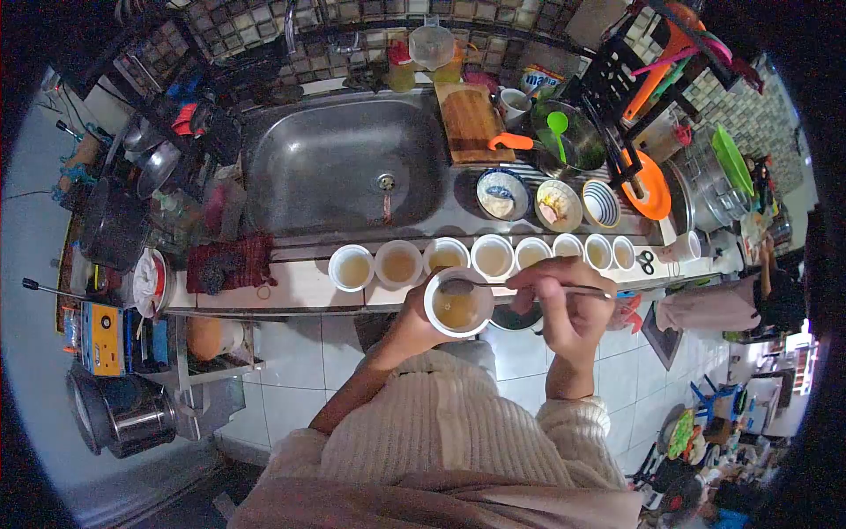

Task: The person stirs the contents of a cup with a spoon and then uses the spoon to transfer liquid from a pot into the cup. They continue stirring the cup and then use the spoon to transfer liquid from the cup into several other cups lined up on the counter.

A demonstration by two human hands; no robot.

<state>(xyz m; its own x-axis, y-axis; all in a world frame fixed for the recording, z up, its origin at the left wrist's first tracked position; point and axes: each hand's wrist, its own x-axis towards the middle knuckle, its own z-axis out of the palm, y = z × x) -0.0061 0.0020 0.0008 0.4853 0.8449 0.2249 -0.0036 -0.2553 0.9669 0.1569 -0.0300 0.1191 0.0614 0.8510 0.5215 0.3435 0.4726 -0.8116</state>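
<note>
My left hand (411,328) is wrapped round a white cup (429,309) that holds a pale yellow-brown liquid. Between the fingers of my right hand (568,309) is a metal spoon (502,285), its bowl inside the rim of that cup. Behind the hands, several similar white cups (398,264) of liquid stand in a row along the counter's front edge. Past them are a blue-patterned bowl (493,204) with white contents, a bowl with yellow and pinkish contents (559,220) and a blue-striped bowl (601,204).
A steel sink (291,159) lies at the back left, a wooden cutting board (471,123) beside it. An orange-handled pot (582,141) holds a green spoon (557,125). Black scissors (646,261) lie at the row's right end. A dark red cloth (231,264) lies left. Another person (731,304) stands at the right.
</note>
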